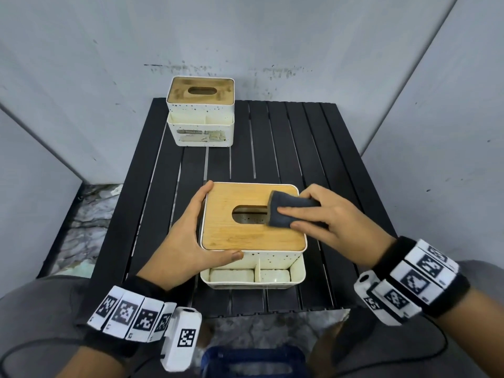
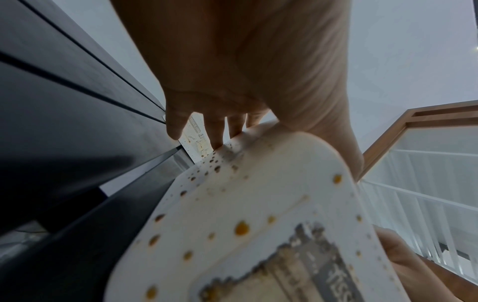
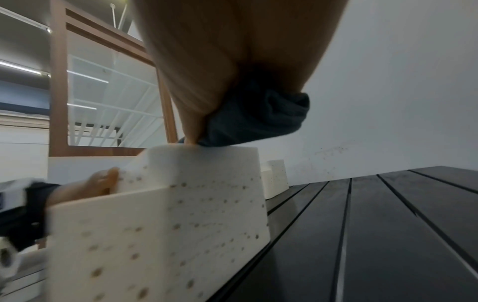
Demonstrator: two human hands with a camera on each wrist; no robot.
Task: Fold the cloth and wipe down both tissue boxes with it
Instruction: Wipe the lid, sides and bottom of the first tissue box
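Table [image 1: 286, 148]: slatted, near box [image 1: 253, 257] at front edge, far box [image 1: 200, 115] at back, its lid looking dusty. Left hand [image 1: 188, 241] spread, bracing near box. Right hand [image 1: 321, 214] pinches folded cloth [image 1: 283, 211] on lid beside slot [image 1: 249, 214]. Risk: cloth edge snags in slot, fold opens.
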